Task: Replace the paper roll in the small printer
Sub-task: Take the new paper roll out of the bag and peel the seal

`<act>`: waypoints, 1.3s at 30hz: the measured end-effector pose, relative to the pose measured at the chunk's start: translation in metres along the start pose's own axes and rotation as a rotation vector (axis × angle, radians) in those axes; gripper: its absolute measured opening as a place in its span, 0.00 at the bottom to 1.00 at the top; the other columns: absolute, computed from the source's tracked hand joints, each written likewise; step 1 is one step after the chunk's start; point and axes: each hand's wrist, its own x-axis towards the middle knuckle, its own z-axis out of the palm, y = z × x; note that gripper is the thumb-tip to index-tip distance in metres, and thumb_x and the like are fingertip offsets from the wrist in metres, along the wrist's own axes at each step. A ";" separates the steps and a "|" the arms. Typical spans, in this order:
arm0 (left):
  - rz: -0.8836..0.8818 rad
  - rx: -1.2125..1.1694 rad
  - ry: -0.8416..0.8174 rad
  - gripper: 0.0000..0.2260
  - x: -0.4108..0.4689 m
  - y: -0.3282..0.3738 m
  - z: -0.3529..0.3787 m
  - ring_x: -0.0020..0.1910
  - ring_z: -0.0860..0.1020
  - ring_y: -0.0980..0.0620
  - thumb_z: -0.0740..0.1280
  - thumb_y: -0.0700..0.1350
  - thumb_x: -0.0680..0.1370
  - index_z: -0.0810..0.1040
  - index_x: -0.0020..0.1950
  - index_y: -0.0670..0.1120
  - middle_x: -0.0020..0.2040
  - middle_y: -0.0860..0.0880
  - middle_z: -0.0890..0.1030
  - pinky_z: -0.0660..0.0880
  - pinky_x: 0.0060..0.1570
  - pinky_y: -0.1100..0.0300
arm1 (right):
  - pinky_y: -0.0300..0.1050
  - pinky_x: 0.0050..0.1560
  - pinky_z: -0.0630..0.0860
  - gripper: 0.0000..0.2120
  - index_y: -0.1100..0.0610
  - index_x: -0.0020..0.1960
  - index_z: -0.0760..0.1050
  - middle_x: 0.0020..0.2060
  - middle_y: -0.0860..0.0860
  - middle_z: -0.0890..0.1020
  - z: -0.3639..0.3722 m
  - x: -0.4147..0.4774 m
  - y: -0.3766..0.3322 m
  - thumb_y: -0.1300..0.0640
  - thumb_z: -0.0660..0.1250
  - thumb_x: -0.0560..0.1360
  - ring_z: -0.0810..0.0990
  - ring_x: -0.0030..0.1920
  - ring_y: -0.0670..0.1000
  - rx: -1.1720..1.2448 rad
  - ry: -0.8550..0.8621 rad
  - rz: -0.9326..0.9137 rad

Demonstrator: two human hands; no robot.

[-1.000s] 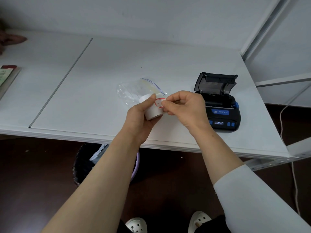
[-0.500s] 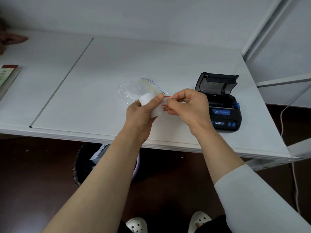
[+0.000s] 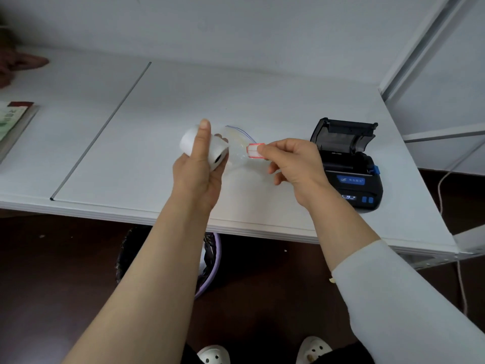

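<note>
While the printer waits with its lid up, a person readies a fresh roll above the worktop.

Nearest, left hand (image 3: 199, 172): fingers wrapped closed around the paper roll (image 3: 203, 147), thumb laid along its side; the roll is held clear of the worktop (image 3: 131, 158), left of the printer, its open core end facing the camera.

Right hand (image 3: 294, 164): between roll and printer, thumb and forefinger pinched shut on a small red-bordered sticker (image 3: 254, 151), which is apart from the roll; the other fingers are loosely curled.

Behind the hands: a clear zip bag (image 3: 240, 143) lies flat, left of the printer.

Printer (image 3: 346, 164): black, at the worktop's right end, lid (image 3: 341, 135) tilted up, bay exposed; whether any old roll remains inside cannot be told.

Key relation: the bay lies to the right of the roll, beyond the right hand, which is the nearer one. By appearance the roll's long axis would need turning to lie across the printer's width before it drops in.

Step, as judged: seal sticker off, loading not yet begun.

Farthest left: a book (image 3: 13, 122) at the worktop's edge.
</note>
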 end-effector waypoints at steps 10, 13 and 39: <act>-0.092 -0.036 0.097 0.14 0.014 0.001 -0.012 0.49 0.81 0.47 0.71 0.51 0.71 0.74 0.46 0.42 0.54 0.42 0.79 0.80 0.51 0.56 | 0.43 0.38 0.69 0.11 0.56 0.36 0.77 0.34 0.51 0.77 0.053 0.059 0.007 0.50 0.74 0.63 0.76 0.37 0.55 -0.705 -0.042 0.015; -0.114 -0.028 0.087 0.14 0.018 0.000 -0.014 0.48 0.81 0.48 0.72 0.51 0.71 0.75 0.46 0.42 0.53 0.42 0.80 0.80 0.52 0.56 | 0.43 0.40 0.69 0.15 0.55 0.48 0.79 0.43 0.52 0.80 0.061 0.063 0.012 0.46 0.72 0.66 0.77 0.43 0.56 -0.919 -0.011 0.024; -0.400 0.508 -0.538 0.23 -0.030 -0.015 0.014 0.36 0.77 0.54 0.67 0.63 0.63 0.79 0.50 0.48 0.39 0.50 0.79 0.74 0.38 0.61 | 0.42 0.63 0.72 0.38 0.43 0.69 0.66 0.63 0.44 0.76 -0.044 -0.039 -0.009 0.63 0.74 0.64 0.74 0.61 0.45 0.015 -0.329 -0.076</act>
